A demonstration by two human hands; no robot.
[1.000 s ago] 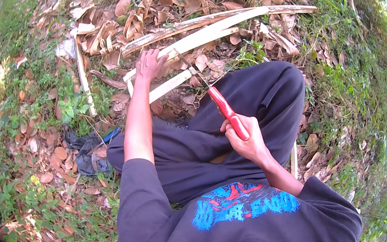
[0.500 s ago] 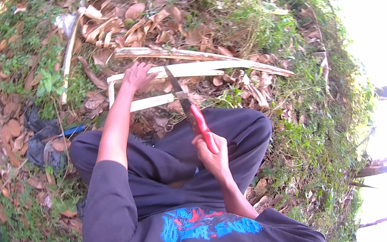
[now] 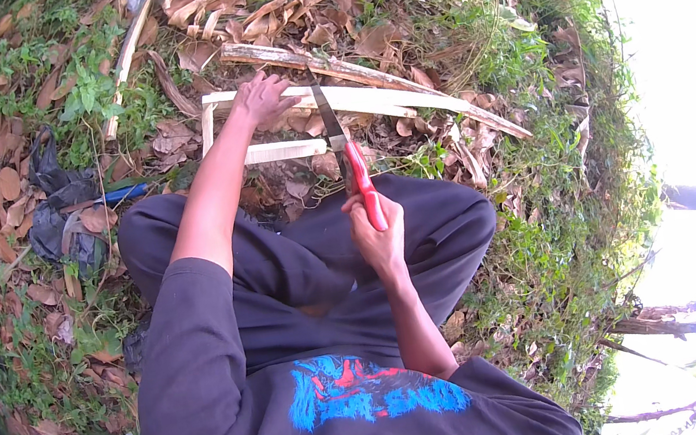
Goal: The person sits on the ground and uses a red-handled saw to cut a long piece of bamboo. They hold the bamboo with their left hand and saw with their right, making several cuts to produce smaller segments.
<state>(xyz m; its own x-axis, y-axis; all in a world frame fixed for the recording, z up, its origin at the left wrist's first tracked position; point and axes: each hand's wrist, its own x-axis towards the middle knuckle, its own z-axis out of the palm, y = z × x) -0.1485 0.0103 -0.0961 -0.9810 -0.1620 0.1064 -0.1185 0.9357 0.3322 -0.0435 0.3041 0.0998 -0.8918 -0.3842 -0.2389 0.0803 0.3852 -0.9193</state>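
Across the leaf-covered ground lies a pale wooden strip [image 3: 358, 98], its left part joined to a small frame of light wood whose shorter bar [image 3: 290, 150] is nearer to me. My left hand [image 3: 263, 99] is on the strip close to the frame's corner, holding it down with the fingers over it. A hand saw [image 3: 326, 114] with a red handle is in my right hand [image 3: 381, 229], fingers wrapped round the grip. Its dark blade points away from me and crosses the strip just right of my left hand. The exact contact of the teeth is too small to tell.
A rough split stick [image 3: 327, 65] lies just beyond the strip. Another pale stick [image 3: 128, 57] is at the far left. Beside my left knee are a dark plastic bag [image 3: 63, 213] and a blue-handled tool [image 3: 127, 193]. My crossed legs [image 3: 299, 251] are close below the saw.
The view has shifted, so the wood, saw and hands appear higher in the picture. My left hand stays on the strip, and the saw remains across it in my right hand.
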